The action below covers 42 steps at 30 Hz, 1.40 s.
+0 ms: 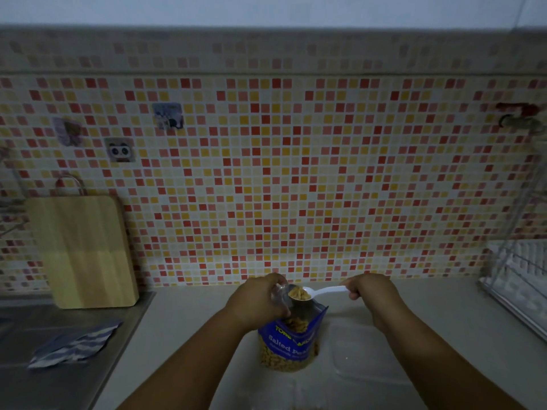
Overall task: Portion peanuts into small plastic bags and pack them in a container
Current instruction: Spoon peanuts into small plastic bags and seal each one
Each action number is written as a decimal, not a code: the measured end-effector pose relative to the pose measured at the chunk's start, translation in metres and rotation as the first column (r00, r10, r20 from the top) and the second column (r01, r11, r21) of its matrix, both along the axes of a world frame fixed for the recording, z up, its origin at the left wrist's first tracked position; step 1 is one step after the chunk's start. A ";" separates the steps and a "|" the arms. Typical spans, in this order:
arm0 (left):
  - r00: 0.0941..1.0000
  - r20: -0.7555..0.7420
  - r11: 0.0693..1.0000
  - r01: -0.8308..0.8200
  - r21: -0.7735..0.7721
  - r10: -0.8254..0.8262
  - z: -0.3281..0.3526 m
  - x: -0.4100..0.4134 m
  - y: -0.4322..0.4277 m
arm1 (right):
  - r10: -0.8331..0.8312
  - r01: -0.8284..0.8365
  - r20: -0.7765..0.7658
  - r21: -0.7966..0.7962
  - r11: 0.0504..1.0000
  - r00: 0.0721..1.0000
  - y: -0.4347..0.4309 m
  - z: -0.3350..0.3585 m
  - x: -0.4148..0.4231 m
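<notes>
White plastic spoon (325,291) gripped by the handle end in the right hand (370,288), fingers curled round it. Carried a heap of peanuts (299,293) in its bowl, right at the mouth of a small clear bag (280,294). Pinched that bag with the left hand (260,300), fingers and thumb curled on it; could not read its outline well in the dim light. Held both just above the open blue pouch (291,341) of salted peanuts, standing upright on the pale counter (183,321) between the forearms. Noted a clear container (367,359) just right of the pouch, partly under the right forearm. Noted a wooden cutting board (81,250) leaning on the tiled wall at far left, and a wire dish rack (518,285) at far right.
</notes>
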<state>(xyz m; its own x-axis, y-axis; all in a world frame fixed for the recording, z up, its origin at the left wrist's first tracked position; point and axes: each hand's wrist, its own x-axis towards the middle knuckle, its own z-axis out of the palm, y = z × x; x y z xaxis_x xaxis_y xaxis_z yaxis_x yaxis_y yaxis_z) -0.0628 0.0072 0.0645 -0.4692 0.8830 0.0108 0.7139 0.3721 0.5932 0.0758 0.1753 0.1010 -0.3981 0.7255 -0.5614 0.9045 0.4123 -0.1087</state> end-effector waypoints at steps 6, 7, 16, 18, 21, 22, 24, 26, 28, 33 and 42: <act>0.997 -0.073 0.998 0.032 -0.048 -0.036 0.000 0.006 0.011 | 0.141 -0.146 0.124 0.030 0.989 0.982 -0.015 0.005 -0.006; 0.995 -0.083 0.998 0.042 -0.056 -0.047 -0.001 0.007 0.012 | 0.151 -0.156 0.125 0.037 0.987 0.981 -0.014 0.003 -0.009; 0.994 0.093 0.992 0.042 0.122 -0.054 -0.009 0.010 0.022 | 0.293 -0.096 -0.705 0.306 0.947 0.646 -0.046 -0.002 0.006; 0.978 0.206 0.976 -0.024 0.217 -0.022 -0.008 0.009 0.020 | 0.617 -0.188 -0.554 0.640 0.745 0.560 -0.047 0.002 0.012; 0.934 0.357 0.946 -0.113 0.305 -0.003 -0.006 0.003 0.015 | 0.840 -0.181 -0.353 0.872 0.455 0.411 -0.041 0.015 0.017; 0.918 0.398 0.936 -0.137 0.323 -0.003 -0.005 0.001 0.012 | 0.845 -0.125 -0.372 0.886 0.447 0.385 -0.037 0.017 0.020; 0.871 0.491 0.917 -0.192 0.350 -0.005 -0.003 -0.003 0.008 | 0.797 0.013 -0.452 0.873 0.488 0.400 -0.035 0.023 0.026; 0.813 0.582 0.899 -0.246 0.362 -0.012 -0.002 -0.007 0.003 | 0.714 0.147 -0.533 0.835 0.530 0.454 -0.034 0.024 0.027; 0.775 0.632 0.889 -0.274 0.368 -0.023 -0.002 -0.010 -0.001 | 0.604 0.110 -0.545 0.788 0.605 0.581 -0.041 0.018 0.021; 0.747 0.664 0.899 -0.282 0.335 -0.013 -0.006 -0.013 -0.007 | 0.503 -0.324 -0.091 0.662 0.675 0.860 -0.069 -0.013 0.001; 0.746 0.665 0.947 -0.233 0.220 0.029 -0.023 -0.012 -0.007 | 0.195 -0.064 -0.281 0.414 0.908 0.940 -0.082 -0.069 -0.034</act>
<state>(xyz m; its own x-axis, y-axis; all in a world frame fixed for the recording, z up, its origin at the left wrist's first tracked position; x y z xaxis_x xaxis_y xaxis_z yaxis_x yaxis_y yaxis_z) -0.0745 0.0000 0.0413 -0.5623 0.8196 -0.1097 0.0764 0.1836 0.9800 0.0422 0.0937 0.0324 -0.6092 0.7896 -0.0736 0.7871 0.5906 -0.1778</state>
